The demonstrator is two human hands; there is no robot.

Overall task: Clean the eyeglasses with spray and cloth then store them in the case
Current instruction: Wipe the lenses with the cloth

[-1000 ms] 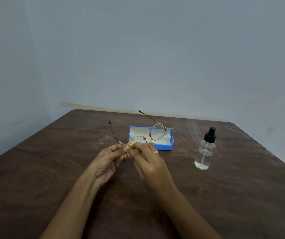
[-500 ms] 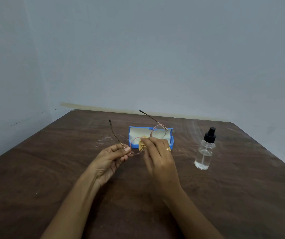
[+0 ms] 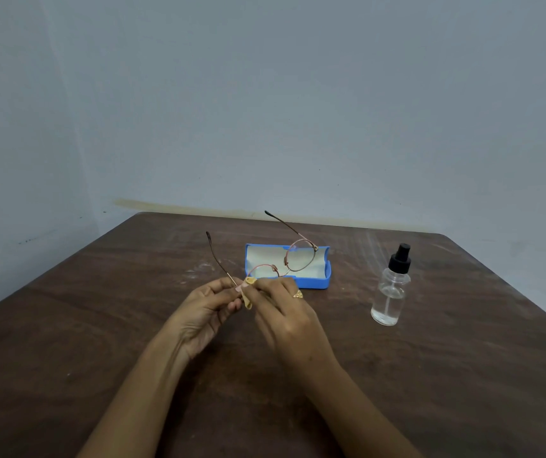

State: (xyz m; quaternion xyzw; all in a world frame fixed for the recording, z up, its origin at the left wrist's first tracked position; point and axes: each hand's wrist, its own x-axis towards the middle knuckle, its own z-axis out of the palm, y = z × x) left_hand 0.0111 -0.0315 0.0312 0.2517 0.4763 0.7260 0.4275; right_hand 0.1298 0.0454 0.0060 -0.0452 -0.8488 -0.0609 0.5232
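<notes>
The eyeglasses (image 3: 299, 259) are held up just above the middle of the frame, temples unfolded and pointing up and left toward the wall, frame running lower left to upper right. Left hand (image 3: 206, 312) pinches the near hinge; right hand (image 3: 284, 320) presses a small yellow cloth (image 3: 247, 294) onto the lower-left lens. Behind them the blue case (image 3: 312, 281) lies open on the worktop (image 3: 99, 325). The spray bottle (image 3: 391, 292) stands upright at right, no label I can read.
</notes>
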